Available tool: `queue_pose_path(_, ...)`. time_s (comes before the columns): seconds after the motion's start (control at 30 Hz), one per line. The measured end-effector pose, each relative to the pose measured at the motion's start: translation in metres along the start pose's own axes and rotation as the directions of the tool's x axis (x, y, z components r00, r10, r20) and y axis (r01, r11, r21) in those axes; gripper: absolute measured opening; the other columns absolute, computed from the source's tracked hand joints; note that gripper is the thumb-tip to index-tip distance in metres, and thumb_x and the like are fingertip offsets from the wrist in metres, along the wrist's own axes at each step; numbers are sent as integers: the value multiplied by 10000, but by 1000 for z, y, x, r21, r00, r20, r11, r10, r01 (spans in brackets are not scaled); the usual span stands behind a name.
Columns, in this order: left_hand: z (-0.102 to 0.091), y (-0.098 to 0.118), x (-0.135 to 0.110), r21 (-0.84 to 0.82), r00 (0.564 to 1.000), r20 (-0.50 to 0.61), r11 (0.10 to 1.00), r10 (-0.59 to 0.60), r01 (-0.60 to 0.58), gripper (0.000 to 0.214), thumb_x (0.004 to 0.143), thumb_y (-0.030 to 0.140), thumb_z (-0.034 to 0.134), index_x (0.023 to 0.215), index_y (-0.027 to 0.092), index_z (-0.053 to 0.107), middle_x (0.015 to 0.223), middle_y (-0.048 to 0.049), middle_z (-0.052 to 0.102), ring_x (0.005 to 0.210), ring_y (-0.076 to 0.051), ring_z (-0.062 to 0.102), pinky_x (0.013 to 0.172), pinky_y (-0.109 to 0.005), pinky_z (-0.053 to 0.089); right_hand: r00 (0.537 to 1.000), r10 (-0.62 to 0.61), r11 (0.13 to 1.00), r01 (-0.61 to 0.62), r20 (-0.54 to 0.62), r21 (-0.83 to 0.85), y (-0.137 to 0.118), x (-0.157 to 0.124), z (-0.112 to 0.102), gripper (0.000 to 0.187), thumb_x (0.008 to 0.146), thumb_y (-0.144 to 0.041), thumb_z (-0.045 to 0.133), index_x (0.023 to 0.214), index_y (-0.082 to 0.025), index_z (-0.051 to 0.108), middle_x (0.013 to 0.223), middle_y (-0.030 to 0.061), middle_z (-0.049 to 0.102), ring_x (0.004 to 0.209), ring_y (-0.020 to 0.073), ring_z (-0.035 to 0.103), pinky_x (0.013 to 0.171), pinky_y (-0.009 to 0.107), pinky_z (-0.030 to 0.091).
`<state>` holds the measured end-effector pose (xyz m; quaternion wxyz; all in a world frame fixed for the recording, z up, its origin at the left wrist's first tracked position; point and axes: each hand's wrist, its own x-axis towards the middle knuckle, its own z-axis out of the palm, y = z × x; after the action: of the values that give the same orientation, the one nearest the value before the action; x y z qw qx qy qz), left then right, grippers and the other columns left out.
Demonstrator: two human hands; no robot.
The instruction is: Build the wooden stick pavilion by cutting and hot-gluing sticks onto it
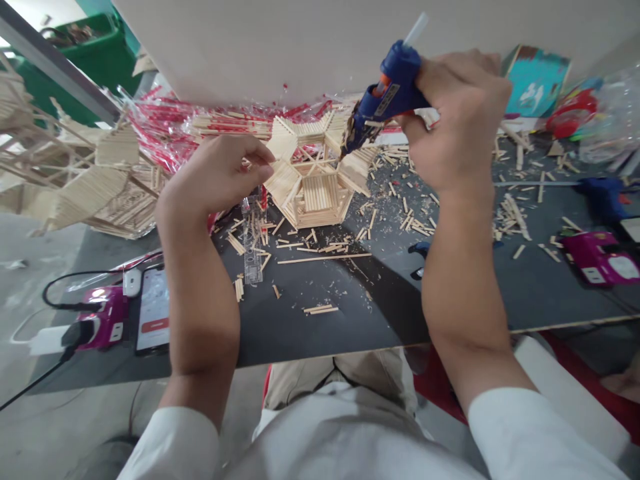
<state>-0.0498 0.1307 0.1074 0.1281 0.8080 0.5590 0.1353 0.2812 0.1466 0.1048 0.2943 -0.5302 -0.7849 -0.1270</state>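
My right hand [457, 110] grips a blue hot glue gun [387, 97], its nozzle pointing down-left at the upper right of a hexagonal model made of wooden sticks [313, 173]. My left hand [220, 173] is closed in a pinch at the model's left roof panel, thumb and fingers touching the sticks there. The model sits on a dark tabletop [320, 300]. A clear glue stick pokes out of the gun's back.
Loose stick offcuts and sawdust [415, 220] litter the table. A clear plastic ruler [253, 250] lies left of centre. A phone [153, 310] and pink power strip [103, 323] sit at left; another pink box [603, 257] and a second blue glue gun [603, 197] at right. Larger stick structures [95, 187] stand far left.
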Motion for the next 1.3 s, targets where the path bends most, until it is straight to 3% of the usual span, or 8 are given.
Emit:
queue_pose_path(0.27,0,-2,1,-32,1000,3,999,4,-4,352,996,403,604,1228,180,747,1188,-77,784,1046,-240,695,998,-393,527,944,287,951,-301,-165,-64,36,-7,8,452,882,-243,783,1313,-119,729,1287,166,734,1131,270,661,954,359,478)
queue_pose_path(0.43,1,-8,2,-49,999,-6,998,42,-42,345,982,411,616,1206,189,757,1195,-85,788,1060,-260,709,1008,-430,532,802,595,796,-581,50,-169,71,-32,20,324,992,-362,675,1084,-66,770,984,197,760,851,231,621,799,369,426)
queue_pose_path(0.57,1,-10,3,-58,999,-15,997,50,-50,351,968,409,625,1199,186,765,1194,-88,794,1074,-268,716,1038,-446,524,677,653,757,-567,338,-325,81,-61,39,392,951,-452,749,1016,-66,777,941,208,737,893,299,665,818,400,446)
queue_pose_path(0.63,1,-10,2,-59,999,-17,997,45,-46,356,964,414,626,1202,190,767,1195,-86,797,1073,-272,720,1038,-449,523,677,626,778,-514,387,-360,74,-74,40,410,919,-473,781,1034,-80,772,1009,218,724,966,349,675,864,440,472)
queue_pose_path(0.77,1,-9,1,-58,1000,-12,998,18,-18,343,956,424,629,1192,219,768,1187,-69,804,1051,-265,722,1023,-434,526,789,435,898,-417,434,-142,21,-103,17,292,970,-474,717,971,-184,747,978,135,712,932,325,682,871,450,505)
queue_pose_path(0.93,1,-7,0,-63,1000,-21,998,21,-22,350,973,401,596,1194,196,773,1195,-85,796,1086,-271,711,1055,-447,528,632,-98,917,-243,768,317,-82,-143,1,273,954,-423,819,1088,-211,710,1155,93,691,985,259,690,856,363,501)
queue_pose_path(1.07,2,-11,0,-65,1000,-17,998,23,-24,359,951,412,614,1200,212,778,1201,-84,795,1063,-278,716,1052,-472,541,503,-209,908,-219,838,358,-118,-157,14,149,981,-241,790,1079,-178,696,1127,89,690,981,232,676,821,323,458)
queue_pose_path(1.3,3,-13,3,-61,999,-24,998,24,-26,326,948,424,618,1166,236,769,1188,-62,797,1047,-259,716,1012,-424,552,528,-285,930,-52,800,365,-112,-163,29,113,1073,-250,645,1018,-164,694,1099,116,703,1015,281,676,810,367,466)
